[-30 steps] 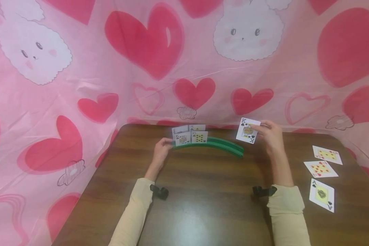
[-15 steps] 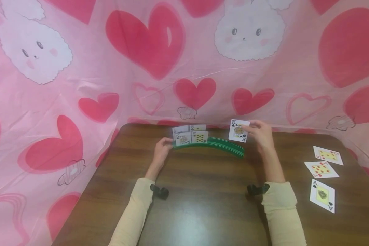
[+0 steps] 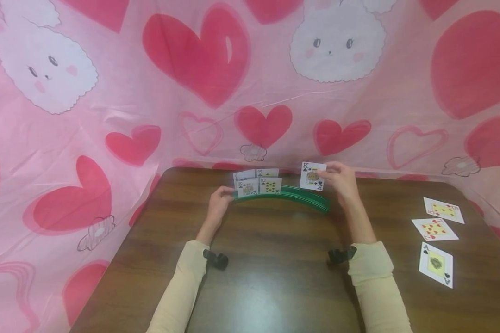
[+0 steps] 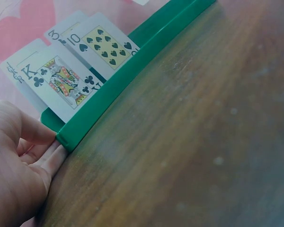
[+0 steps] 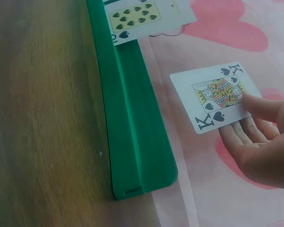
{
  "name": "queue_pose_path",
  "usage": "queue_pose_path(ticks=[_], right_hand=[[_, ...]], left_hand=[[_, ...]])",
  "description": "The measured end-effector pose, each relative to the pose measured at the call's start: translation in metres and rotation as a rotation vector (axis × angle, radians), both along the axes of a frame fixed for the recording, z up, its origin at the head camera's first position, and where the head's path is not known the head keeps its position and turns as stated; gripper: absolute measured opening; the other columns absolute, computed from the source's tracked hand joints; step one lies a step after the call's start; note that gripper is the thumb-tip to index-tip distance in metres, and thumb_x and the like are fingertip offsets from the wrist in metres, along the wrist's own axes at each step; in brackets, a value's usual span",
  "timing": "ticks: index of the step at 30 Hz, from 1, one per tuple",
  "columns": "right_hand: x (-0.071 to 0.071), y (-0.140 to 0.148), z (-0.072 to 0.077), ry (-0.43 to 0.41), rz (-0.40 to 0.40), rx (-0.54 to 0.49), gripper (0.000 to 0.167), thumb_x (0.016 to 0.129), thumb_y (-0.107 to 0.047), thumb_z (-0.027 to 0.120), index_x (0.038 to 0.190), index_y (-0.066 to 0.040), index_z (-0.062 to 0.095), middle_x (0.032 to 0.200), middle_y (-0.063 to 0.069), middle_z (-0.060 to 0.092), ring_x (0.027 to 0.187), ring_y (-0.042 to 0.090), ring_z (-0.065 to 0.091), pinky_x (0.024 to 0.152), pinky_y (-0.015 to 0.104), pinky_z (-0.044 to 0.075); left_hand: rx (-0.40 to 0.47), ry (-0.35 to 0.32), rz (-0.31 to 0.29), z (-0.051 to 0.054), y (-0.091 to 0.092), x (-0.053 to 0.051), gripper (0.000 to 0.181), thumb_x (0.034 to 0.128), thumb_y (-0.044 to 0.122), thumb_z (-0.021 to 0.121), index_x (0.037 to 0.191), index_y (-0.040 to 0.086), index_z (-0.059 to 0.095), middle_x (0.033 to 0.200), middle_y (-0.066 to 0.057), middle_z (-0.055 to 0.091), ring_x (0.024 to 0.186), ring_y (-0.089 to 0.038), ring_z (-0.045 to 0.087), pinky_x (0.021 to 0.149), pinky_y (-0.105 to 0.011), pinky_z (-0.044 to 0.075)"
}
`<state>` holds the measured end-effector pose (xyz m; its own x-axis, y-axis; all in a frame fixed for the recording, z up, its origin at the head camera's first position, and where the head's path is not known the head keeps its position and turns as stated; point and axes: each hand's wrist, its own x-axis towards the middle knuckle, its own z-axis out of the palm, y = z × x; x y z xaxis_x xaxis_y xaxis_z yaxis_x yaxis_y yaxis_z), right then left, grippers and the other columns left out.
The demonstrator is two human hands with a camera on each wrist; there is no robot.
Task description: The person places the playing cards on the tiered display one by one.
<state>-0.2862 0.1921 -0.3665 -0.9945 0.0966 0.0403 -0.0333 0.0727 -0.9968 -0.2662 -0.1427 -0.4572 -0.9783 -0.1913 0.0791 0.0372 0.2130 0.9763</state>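
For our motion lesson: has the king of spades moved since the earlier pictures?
Yes: judged by the green rack, the king of spades moved left in head view.

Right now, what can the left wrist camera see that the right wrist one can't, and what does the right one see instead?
Only left: the left grip pinching one end of the green card holder, the face of the king of clubs and a readable 3 card.

Only right: the right grip pinching the king of spades, its face readable, and the holder's other end.

Both: the holder's middle, the ten of spades, the wooden table and the pink heart cloth.
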Motion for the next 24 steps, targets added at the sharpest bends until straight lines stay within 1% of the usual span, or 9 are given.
queue_pose_path(ticks=[3, 9, 13, 16, 19, 24], right_hand=[[-0.002, -0.003, -0.001, 0.008, 0.009, -0.02, 0.03, 0.075, -0.01, 0.069, 0.098, 0.004, 0.057, 0.083, 0.0, 0.065, 0.077, 0.015, 0.062, 0.069, 0.028, 0.05], [-0.004, -0.009, -0.004, -0.003, 0.023, 0.017, 0.033, 0.076, -0.011, 0.068, 0.102, 0.005, 0.058, 0.089, 0.006, 0.064, 0.079, 0.017, 0.062, 0.075, 0.035, 0.049], [-0.005, -0.013, -0.005, -0.001, 0.042, 0.001, 0.036, 0.075, -0.01, 0.068, 0.103, 0.008, 0.056, 0.087, 0.004, 0.065, 0.079, 0.016, 0.062, 0.078, 0.037, 0.047], [-0.005, -0.015, -0.006, 0.005, 0.061, -0.006, 0.037, 0.075, -0.01, 0.068, 0.104, 0.01, 0.055, 0.085, 0.003, 0.064, 0.078, 0.014, 0.062, 0.077, 0.035, 0.048], [-0.005, -0.017, -0.007, 0.008, 0.075, 0.006, 0.037, 0.076, -0.01, 0.068, 0.104, 0.01, 0.055, 0.086, 0.004, 0.064, 0.079, 0.014, 0.062, 0.075, 0.032, 0.048], [-0.008, -0.021, -0.008, 0.004, 0.056, 0.024, 0.036, 0.075, -0.01, 0.068, 0.103, 0.008, 0.056, 0.092, 0.01, 0.065, 0.079, 0.014, 0.061, 0.072, 0.028, 0.049]], left_hand=[[0.005, -0.001, -0.004, 0.0, 0.0, 0.0, 0.018, 0.0768, 0.001, 0.056, 0.093, 0.005, 0.062, 0.1, -0.01, 0.061, 0.095, -0.022, 0.054, 0.083, -0.038, 0.041], [0.01, -0.008, -0.001, 0.001, 0.0, 0.0, 0.019, 0.0763, 0.0, 0.056, 0.094, 0.003, 0.062, 0.1, -0.012, 0.061, 0.094, -0.023, 0.054, 0.083, -0.037, 0.041], [0.016, -0.011, 0.004, 0.002, 0.001, -0.001, 0.019, 0.0746, -0.001, 0.057, 0.093, 0.002, 0.063, 0.099, -0.012, 0.061, 0.093, -0.023, 0.054, 0.082, -0.037, 0.041], [0.019, -0.015, 0.005, 0.002, 0.001, -0.001, 0.02, 0.074, -0.001, 0.057, 0.093, 0.002, 0.063, 0.099, -0.012, 0.061, 0.093, -0.023, 0.054, 0.082, -0.036, 0.041], [0.021, -0.017, 0.006, 0.002, 0.001, -0.001, 0.021, 0.0735, -0.001, 0.057, 0.093, 0.002, 0.063, 0.099, -0.012, 0.061, 0.092, -0.023, 0.055, 0.082, -0.036, 0.041], [0.014, -0.017, 0.008, 0.002, 0.001, -0.001, 0.022, 0.073, -0.002, 0.057, 0.094, 0.003, 0.063, 0.1, -0.012, 0.061, 0.092, -0.023, 0.054, 0.081, -0.036, 0.042]])
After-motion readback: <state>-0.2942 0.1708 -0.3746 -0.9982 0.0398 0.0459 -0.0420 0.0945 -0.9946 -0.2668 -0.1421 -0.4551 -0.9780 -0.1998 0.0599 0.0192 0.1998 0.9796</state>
